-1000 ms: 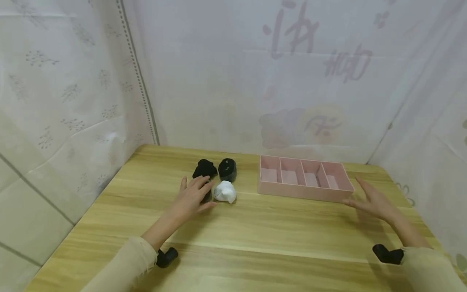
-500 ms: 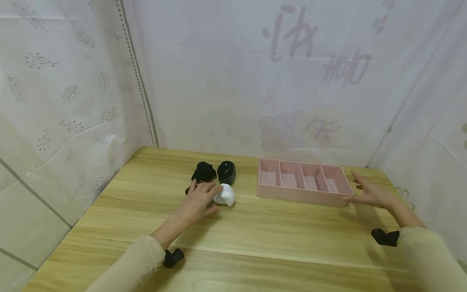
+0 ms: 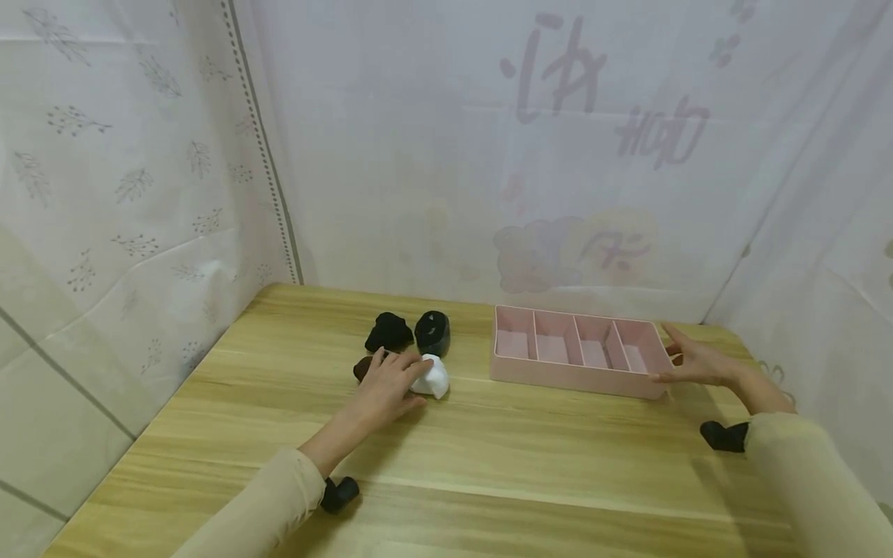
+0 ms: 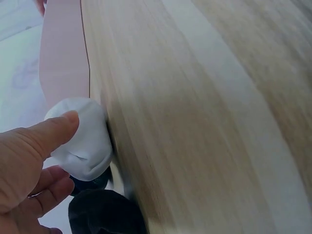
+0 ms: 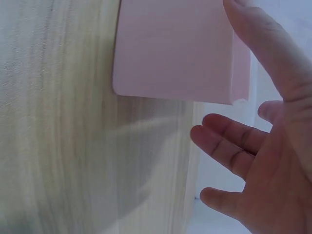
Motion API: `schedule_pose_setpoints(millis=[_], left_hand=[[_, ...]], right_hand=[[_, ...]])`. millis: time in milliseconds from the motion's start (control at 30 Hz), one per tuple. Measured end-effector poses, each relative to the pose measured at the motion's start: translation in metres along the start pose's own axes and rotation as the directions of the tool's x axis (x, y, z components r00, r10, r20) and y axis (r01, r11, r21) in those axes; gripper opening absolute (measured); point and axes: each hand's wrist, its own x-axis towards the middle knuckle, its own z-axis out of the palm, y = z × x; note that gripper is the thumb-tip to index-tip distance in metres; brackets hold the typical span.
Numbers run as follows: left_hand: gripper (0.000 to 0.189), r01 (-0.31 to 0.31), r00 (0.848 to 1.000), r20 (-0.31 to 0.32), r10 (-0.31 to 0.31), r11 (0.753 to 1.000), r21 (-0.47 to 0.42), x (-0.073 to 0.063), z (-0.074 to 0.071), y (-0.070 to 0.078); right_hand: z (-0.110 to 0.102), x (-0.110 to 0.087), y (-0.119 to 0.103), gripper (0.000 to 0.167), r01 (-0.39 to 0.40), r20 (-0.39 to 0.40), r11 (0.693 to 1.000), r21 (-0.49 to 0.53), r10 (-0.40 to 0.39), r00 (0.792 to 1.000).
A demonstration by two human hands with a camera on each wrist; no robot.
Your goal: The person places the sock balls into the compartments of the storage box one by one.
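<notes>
My left hand (image 3: pixel 385 391) reaches over a balled-up white sock (image 3: pixel 434 377), thumb nearly straight and fingers loosely bent. In the left wrist view its thumb overlaps the face of the white sock (image 4: pixel 85 141), with the fingers off to one side. A dark brown bundle (image 3: pixel 361 369) is partly hidden behind this hand. Behind lie a black cloth bundle (image 3: pixel 388 332) and a dark grey rolled sock (image 3: pixel 432 333). At the right end of a pink four-slot box, or organizer (image 3: pixel 579 377), is my right hand (image 3: pixel 705 366), its thumb by the front corner and its fingers spread around the end.
A wooden table (image 3: pixel 530 465) carries everything. Pale printed curtains (image 3: pixel 391 155) hang behind it and at both sides. Black camera mounts (image 3: pixel 340 494) stick out from the sleeves. Dividers split the box into compartments.
My left hand has moved right, from above the brown bundle to the white sock. My right hand has come in closer to the box's right end. The view has tilted slightly.
</notes>
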Motion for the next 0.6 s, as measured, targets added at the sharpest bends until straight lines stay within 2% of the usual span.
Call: schedule_pose_setpoints(millis=[133,433,600], left_hand=[[0.054,-0.002,1.0,-0.011,0.002,1.0,-0.003,0.002,0.001,0.0],[0.051,-0.017,0.999,-0.035,0.018,1.0,0.013,0.003,0.004,-0.001],[0.05,-0.051,0.997,-0.057,0.053,0.998,0.04,0.005,0.006,-0.002]], right_hand=[[-0.003,0.007,0.0,0.107,-0.002,0.049,0.999,0.035,0.001,0.999],[-0.008,0.015,-0.004,0.112,-0.038,0.135,0.999,0.018,0.035,0.99],[-0.01,0.019,-0.004,0.114,-0.051,0.177,0.998,0.03,0.045,0.983]])
